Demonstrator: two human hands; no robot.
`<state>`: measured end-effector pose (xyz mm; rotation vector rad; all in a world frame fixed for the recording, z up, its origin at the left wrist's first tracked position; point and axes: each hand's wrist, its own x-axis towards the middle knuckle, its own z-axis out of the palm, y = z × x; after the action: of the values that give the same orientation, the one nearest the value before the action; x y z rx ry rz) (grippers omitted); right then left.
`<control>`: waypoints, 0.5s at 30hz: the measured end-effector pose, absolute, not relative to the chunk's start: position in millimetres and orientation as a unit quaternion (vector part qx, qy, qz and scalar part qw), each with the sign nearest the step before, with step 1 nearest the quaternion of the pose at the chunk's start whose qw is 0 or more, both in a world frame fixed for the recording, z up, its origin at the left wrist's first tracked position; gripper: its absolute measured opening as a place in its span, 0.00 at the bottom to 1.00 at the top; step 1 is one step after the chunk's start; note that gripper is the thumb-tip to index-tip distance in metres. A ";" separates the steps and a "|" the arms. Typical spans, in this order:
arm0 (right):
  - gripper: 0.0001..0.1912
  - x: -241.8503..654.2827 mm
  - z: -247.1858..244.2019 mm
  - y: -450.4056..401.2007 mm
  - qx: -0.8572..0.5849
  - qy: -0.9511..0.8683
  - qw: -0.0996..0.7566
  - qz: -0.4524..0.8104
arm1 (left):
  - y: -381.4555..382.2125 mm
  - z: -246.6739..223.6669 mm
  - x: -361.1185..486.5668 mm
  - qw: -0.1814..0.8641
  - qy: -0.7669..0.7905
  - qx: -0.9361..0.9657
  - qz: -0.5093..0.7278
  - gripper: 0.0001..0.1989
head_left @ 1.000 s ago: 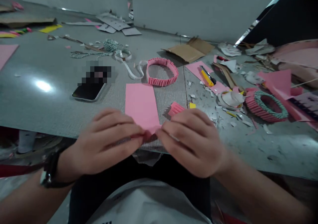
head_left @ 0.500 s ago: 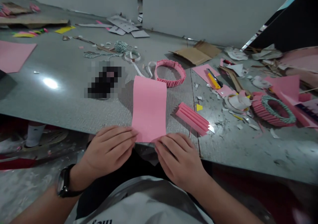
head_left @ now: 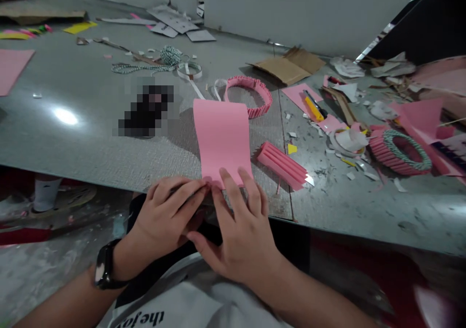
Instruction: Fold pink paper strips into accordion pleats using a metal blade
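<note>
Left hand (head_left: 167, 211) and right hand (head_left: 236, 233) close together at a pink paper sheet (head_left: 222, 139)!
Left fingers pinch its near edge, right fingers spread on it; a pleated pink strip (head_left: 282, 165) sits just right, on the desk (head_left: 83, 153).

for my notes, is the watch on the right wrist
No, the black wristwatch sits just behind the left hand, and the right forearm is bare.
</note>
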<state>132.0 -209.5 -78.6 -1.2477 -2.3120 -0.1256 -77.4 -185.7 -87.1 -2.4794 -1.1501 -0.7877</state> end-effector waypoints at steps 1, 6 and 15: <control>0.40 135.5 -77.3 -207.7 -0.462 -0.850 0.251 -0.042 | -186.1 -87.4 -76.4 0.148 -0.402 -0.860 -0.276 0.16; 0.30 178.5 -69.0 -195.0 -0.487 -0.836 0.245 -0.061 | -185.3 -86.8 -72.0 0.150 -0.399 -0.863 -0.271 0.17; 0.28 185.6 -62.9 -201.4 -0.500 -0.829 0.236 -0.078 | -185.3 -90.1 -73.4 0.142 -0.395 -0.865 -0.275 0.21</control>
<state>185.6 -201.4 -62.9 -1.3727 -2.2748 -0.2129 -73.4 -185.3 -90.1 -2.4953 -1.1408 -0.7937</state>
